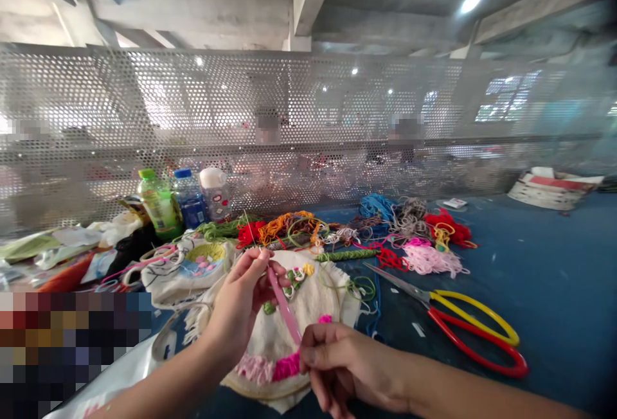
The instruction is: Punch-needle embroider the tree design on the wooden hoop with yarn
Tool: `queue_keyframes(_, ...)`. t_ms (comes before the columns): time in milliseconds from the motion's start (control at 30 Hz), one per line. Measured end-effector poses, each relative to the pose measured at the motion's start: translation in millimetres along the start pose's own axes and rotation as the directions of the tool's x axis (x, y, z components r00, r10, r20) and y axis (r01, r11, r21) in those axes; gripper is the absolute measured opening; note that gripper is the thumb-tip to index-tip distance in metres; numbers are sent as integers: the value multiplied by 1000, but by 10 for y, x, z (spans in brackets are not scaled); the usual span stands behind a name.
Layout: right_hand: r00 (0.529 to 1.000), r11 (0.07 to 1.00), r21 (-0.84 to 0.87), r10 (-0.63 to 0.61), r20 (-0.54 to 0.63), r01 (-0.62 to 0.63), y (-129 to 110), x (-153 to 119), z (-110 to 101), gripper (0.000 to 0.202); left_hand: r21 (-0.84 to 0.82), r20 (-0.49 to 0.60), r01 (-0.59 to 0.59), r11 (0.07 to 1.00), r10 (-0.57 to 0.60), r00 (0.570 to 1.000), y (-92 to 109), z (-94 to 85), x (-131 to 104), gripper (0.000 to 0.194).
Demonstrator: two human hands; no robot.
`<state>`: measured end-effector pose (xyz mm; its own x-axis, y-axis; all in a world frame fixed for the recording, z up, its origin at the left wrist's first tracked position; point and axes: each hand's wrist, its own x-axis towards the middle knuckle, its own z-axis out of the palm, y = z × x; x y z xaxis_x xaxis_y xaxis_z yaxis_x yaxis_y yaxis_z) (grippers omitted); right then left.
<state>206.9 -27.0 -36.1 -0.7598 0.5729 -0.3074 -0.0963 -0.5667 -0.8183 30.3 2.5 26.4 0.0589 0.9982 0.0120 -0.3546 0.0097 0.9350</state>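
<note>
My left hand (248, 297) is closed round a pink punch needle (284, 306), which slants down to the right over the embroidery hoop. A thin wire or needle tip points up past the fingertips. By the tool's lower end, my right hand (332, 358) is pinched; whatever sits between its fingers is too small to make out. Under both hands lies hooped cream cloth (308, 290) with a fringed edge. Pink and magenta loops (286, 365) fill its near edge, and green, white and yellow stitching (294, 281) shows farther up.
Yellow-and-red-handled scissors (475, 329) lie right of the hoop, blades partly apart. Coloured yarn bundles (376, 207) spread along the back. Several bottles (186, 197) stand at back left, near another stitched cloth piece (202, 265). A perforated metal screen (289, 123) rises behind the blue table (554, 265).
</note>
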Motion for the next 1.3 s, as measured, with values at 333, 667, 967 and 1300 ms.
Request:
queue_keyframes(333,983,987,-2,-161,89,162,52,-33,85,28,-55,-22,-167,984,166,986,361,-73,97,15)
queue_keyframes(667,961,958,213,-228,155,193,64,64,-97,10,-33,-164,-266,963,257,952,584,-588,598,12)
queue_keyframes(967,946,994,95,-76,315,48,-110,-77,-105,9,-64,-218,-457,887,435,874,723,-545,517,14)
queue_keyframes(1300,963,973,134,-211,168,190,-413,-210,-385,5,25,-333,-501,865,480,812,952,-788,624,27)
